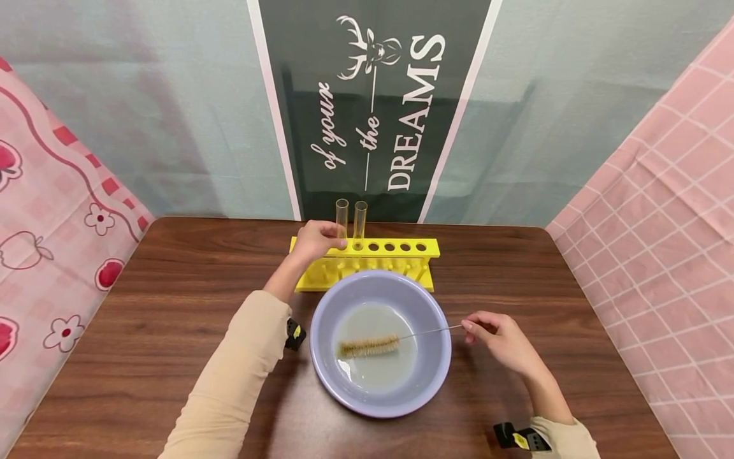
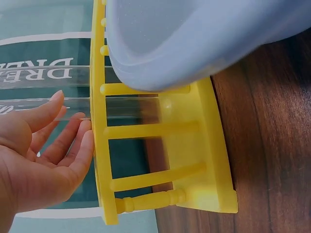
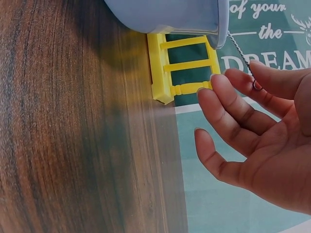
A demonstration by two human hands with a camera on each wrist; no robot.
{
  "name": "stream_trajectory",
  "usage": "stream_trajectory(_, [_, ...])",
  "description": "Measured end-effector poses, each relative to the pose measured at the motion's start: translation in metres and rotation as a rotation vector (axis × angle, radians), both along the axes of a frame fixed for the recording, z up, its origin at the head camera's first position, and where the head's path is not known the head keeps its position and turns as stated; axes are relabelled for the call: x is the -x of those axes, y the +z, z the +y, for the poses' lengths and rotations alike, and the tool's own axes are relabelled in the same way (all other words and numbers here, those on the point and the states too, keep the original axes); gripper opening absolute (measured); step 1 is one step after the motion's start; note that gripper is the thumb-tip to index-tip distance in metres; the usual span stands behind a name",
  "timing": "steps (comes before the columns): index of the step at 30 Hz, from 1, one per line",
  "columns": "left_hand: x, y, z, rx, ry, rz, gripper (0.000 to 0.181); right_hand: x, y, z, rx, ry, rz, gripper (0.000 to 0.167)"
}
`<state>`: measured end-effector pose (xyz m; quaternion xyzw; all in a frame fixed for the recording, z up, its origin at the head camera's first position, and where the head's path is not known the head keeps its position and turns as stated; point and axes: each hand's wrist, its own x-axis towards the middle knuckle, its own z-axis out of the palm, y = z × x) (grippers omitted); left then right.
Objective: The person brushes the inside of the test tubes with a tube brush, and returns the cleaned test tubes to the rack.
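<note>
My left hand (image 1: pixel 317 240) holds the leftmost clear test tube (image 1: pixel 342 212) with thumb and fingers, just above the top plate of a yellow test tube rack (image 1: pixel 395 250). In the left wrist view that tube's lower part runs down inside the rack. Beside it a second test tube (image 1: pixel 360 222) stands upright in the rack. My right hand (image 1: pixel 501 341) pinches the looped wire end of a test tube brush (image 1: pixel 369 346) between thumb and index finger, its other fingers spread in the right wrist view. The bristled head lies in the lilac basin (image 1: pixel 440 363), in cloudy liquid.
The basin stands right in front of the rack, hiding part of its base. Several holes of the rack, right of the tubes, hold nothing. A dark wooden table (image 1: pixel 189 331) carries everything. Fabric (image 1: pixel 218 115) hangs behind, and pink coverings (image 1: pixel 671 210) flank both sides.
</note>
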<state>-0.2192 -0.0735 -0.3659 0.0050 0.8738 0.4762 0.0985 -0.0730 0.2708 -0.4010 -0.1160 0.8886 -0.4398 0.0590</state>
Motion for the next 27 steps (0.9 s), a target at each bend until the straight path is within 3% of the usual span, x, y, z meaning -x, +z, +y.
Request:
stream_trajectory(9, [-0.001,0.002,-0.003,-0.053,0.022,0.001,0.029,0.001,0.001,0.001,-0.007,0.000,-0.011,0.009])
stream_trajectory(14, [-0.003,0.008,-0.007,-0.146,0.004,0.025,0.025,0.002,0.001,0.001,-0.012,0.007,-0.009,0.011])
stream_trajectory(19, [-0.007,0.018,-0.009,-0.210,-0.042,0.065,0.020,0.002,0.003,0.001,-0.014,-0.007,-0.010,0.012])
stream_trajectory(27, [-0.017,0.042,-0.018,-0.171,-0.082,0.188,0.014,0.002,0.005,0.000,0.010,-0.007,-0.011,0.011])
